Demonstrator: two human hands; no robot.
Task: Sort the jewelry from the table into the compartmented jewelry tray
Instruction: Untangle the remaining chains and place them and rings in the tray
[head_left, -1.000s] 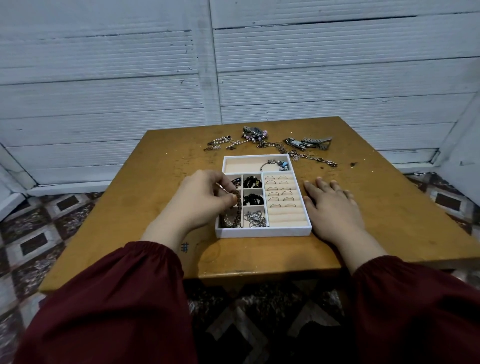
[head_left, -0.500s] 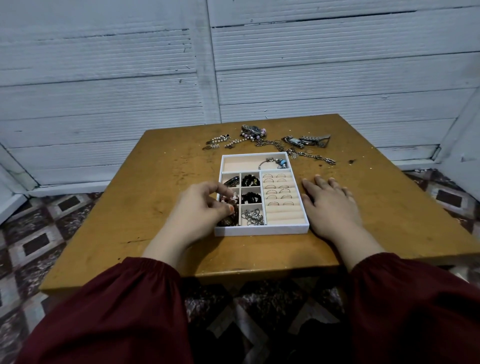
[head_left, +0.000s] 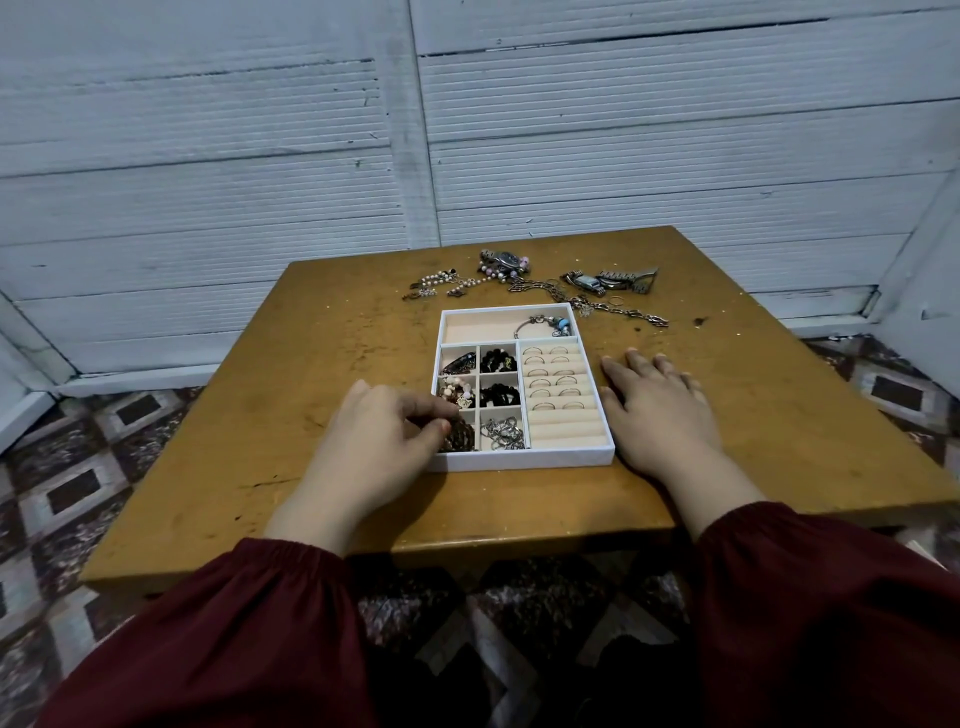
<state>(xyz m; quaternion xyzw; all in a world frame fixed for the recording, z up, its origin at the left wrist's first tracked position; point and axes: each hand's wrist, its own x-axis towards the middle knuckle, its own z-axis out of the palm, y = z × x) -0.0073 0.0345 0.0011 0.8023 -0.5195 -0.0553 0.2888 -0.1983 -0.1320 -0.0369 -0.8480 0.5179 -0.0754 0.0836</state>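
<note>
A white compartmented jewelry tray (head_left: 524, 459) sits mid-table. Rings fill its right slots, dark beads its middle cells, and a blue-beaded bracelet (head_left: 551, 323) lies in the long top compartment. My left hand (head_left: 382, 441) rests at the tray's near-left corner, fingertips pinched on a dark brown beaded piece (head_left: 461, 436) lying in the near-left cell. My right hand (head_left: 657, 405) lies flat on the table against the tray's right wall, fingers apart, holding nothing. Loose on the far table are pearl chains (head_left: 441, 283), two watches (head_left: 506, 260) (head_left: 610, 280) and a metal chain (head_left: 621, 309).
The wooden table (head_left: 260, 415) has worn, speckled patches; its near edge runs just beyond my dark red sleeves. A white slatted wall stands close behind the far edge. Patterned floor tiles (head_left: 78, 467) show at both sides.
My left hand has drawn back and lowered from the middle-left cells to the tray's near-left cell, bringing the dark beaded piece down into it. The right hand has stayed put.
</note>
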